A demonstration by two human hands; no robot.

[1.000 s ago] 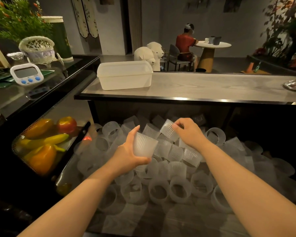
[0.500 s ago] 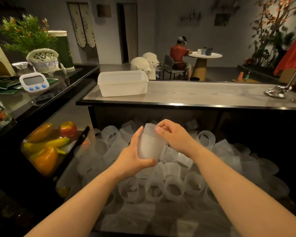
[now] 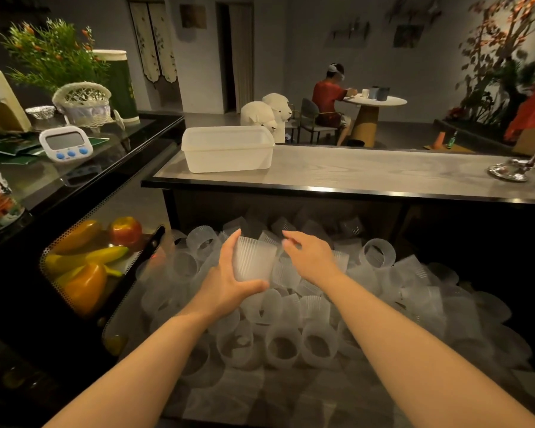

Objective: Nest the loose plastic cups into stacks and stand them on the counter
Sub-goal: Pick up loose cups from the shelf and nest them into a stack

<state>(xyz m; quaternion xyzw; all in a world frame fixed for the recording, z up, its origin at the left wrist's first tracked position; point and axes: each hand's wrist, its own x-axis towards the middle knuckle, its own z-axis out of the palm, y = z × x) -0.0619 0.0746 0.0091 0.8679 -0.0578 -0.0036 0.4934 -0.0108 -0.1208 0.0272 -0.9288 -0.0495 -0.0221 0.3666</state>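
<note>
Two bare forearms reach over a heap of loose ribbed translucent plastic cups [image 3: 291, 344]. The left hand [image 3: 226, 285] grips an upright stack of nested cups [image 3: 253, 262], thumb curled beneath; the right hand [image 3: 311, 257] hovers just beside it, fingers relaxed and holding nothing. Beyond, a frosted rectangular plastic tub [image 3: 227, 148] sits on the pale wood-grain desk [image 3: 368, 171].

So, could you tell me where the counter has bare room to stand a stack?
The counter is bare between the white tub at its left end and the metal stand at its right. Below, the loose cups lie crowded around both hands.
</note>
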